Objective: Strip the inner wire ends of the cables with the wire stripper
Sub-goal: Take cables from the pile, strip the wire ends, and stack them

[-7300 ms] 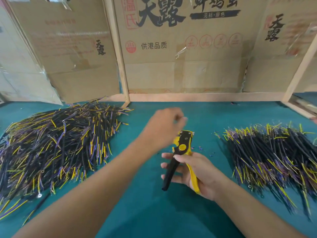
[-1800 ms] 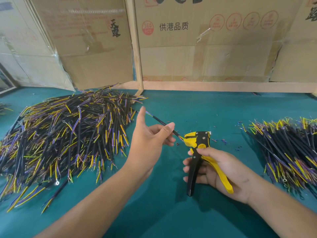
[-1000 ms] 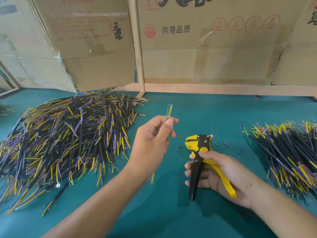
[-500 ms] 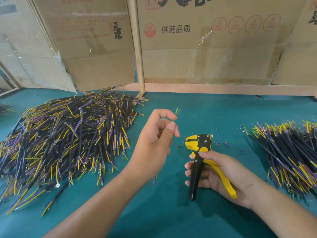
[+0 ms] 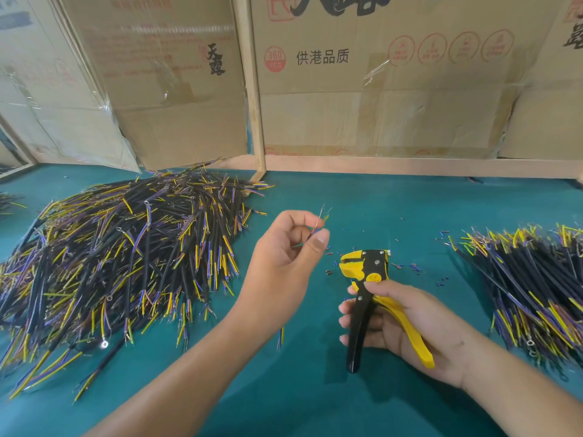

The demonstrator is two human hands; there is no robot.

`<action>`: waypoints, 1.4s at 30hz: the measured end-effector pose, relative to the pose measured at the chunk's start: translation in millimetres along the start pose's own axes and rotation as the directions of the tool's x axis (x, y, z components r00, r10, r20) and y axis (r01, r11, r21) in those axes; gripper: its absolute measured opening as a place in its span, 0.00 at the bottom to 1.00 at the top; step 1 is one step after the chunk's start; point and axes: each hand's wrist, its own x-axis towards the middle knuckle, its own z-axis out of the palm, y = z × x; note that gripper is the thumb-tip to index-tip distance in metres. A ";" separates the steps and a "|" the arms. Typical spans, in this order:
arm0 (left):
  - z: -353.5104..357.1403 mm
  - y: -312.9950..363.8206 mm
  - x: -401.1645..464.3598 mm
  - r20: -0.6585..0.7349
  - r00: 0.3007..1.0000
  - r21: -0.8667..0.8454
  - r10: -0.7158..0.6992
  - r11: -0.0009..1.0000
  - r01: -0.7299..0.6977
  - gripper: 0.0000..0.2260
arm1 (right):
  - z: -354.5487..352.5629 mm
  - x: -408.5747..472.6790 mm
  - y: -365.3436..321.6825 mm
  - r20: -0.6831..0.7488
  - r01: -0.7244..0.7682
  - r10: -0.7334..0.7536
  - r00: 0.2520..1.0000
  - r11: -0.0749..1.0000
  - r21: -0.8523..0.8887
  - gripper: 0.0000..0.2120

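Observation:
My left hand (image 5: pixel 284 260) pinches one short black cable (image 5: pixel 318 227) between thumb and fingers, held roughly upright. Its bare copper wire tips stick out above the fingertips, and its lower yellow and blue ends (image 5: pixel 280 337) hang below the wrist. My right hand (image 5: pixel 400 323) grips the yellow and black wire stripper (image 5: pixel 367 285) by its handles, jaws pointing away from me and slightly left. The cable tip sits a short way up and left of the jaws, apart from them.
A big heap of black cables with yellow and purple ends (image 5: pixel 120 260) lies on the left of the teal table (image 5: pixel 362 203). A smaller heap (image 5: pixel 530 279) lies at the right. Small insulation scraps (image 5: pixel 413 268) dot the table near the stripper. Cardboard boxes (image 5: pixel 378 89) line the back.
My left hand has pulled the cable out of the stripper jaws, turned it upright and slid it down through the fingers, so less of it shows above the thumb. The right hand stayed put.

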 end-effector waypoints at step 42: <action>-6.4 3.0 -2.5 0.051 0.986 0.220 0.158 0.961 -0.166 0.10 | 9.5 -29.3 -11.5 0.461 0.085 -0.037 0.887 0.993 -0.083 0.14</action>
